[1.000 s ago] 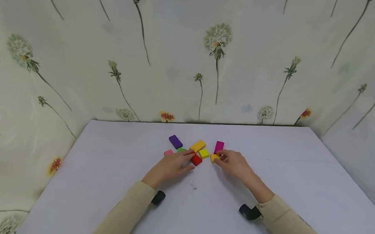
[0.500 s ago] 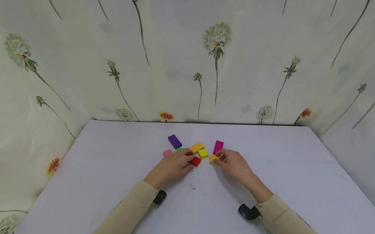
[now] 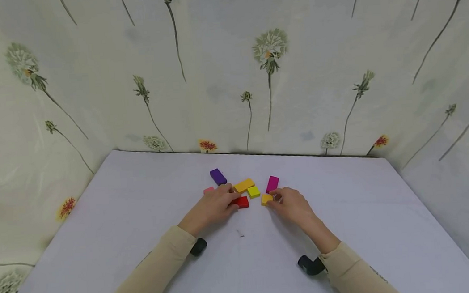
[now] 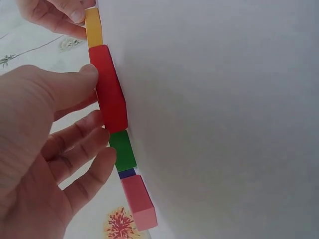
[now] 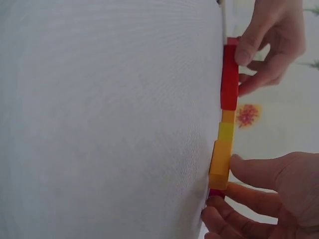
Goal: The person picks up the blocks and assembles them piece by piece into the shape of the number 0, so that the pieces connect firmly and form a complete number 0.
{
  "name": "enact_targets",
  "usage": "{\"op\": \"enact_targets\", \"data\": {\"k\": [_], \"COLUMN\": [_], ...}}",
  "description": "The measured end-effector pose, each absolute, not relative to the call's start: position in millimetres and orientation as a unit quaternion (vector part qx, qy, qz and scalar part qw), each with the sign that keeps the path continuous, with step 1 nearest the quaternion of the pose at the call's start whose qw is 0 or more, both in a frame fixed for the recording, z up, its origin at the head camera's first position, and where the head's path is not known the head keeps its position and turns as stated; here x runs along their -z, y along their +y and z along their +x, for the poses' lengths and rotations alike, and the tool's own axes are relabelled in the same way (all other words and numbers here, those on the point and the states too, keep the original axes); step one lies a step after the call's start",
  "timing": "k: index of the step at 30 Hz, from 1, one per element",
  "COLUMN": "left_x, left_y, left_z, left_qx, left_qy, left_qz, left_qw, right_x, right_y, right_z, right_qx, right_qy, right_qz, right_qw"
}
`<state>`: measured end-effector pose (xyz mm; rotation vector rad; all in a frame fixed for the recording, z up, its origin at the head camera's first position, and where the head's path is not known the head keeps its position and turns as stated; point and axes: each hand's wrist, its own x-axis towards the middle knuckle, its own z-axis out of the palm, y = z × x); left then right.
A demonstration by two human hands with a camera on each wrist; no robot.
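Observation:
My left hand (image 3: 212, 207) pinches a red block (image 3: 241, 202) between thumb and index finger, flat on the table. In the left wrist view the thumb lies on the red block's (image 4: 110, 92) near side, and a green block (image 4: 123, 151) sits by the other fingertips. My right hand (image 3: 293, 205) holds a small orange block (image 3: 266, 200), its thumb (image 5: 241, 167) against one side in the right wrist view. A magenta block (image 3: 272, 184) lies just behind that hand's fingers. Between the hands are a yellow block (image 3: 254, 192) and a longer orange block (image 3: 243, 185).
A purple block (image 3: 218, 176) lies at the back left, with a pink block (image 3: 208, 190) partly behind the left hand. The white table (image 3: 242, 271) ends at a patterned backdrop (image 3: 214, 76). Black wrist devices (image 3: 311, 265) hang below both sleeves.
The left fingers have come in around the red block and turned it from slanted to nearly sideways. The green block is now hidden in the head view. The right hand has barely moved.

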<state>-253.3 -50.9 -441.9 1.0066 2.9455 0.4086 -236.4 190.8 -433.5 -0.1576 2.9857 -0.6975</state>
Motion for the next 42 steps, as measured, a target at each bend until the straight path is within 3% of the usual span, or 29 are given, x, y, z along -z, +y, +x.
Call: {"op": "enact_targets", "data": {"k": [12,22,31,42], "left_x": [441,440,437,437], "left_y": [-56,-55,-52,-64], "left_z": [-248,-246,-234,-225], "left_qx": [-0.176,-0.18,-0.208,-0.364], "left_qy": [0.938,0.94,0.937,0.894], "left_qz": [0.295,0.288,0.277,0.247], "left_qw": [0.041,0.027,0.048,0.085], "right_x": [434,433,433,433], "right_y": [191,192,194,192], "right_z": [-237,-237,-234,-235], "right_qx": [0.222,0.228,0.228,0.224], "right_qy": [0.973,0.972,0.972,0.973], "right_qz": [-0.049,-0.053,-0.054,-0.054], "right_qw": [0.028,0.028,0.025,0.026]}}
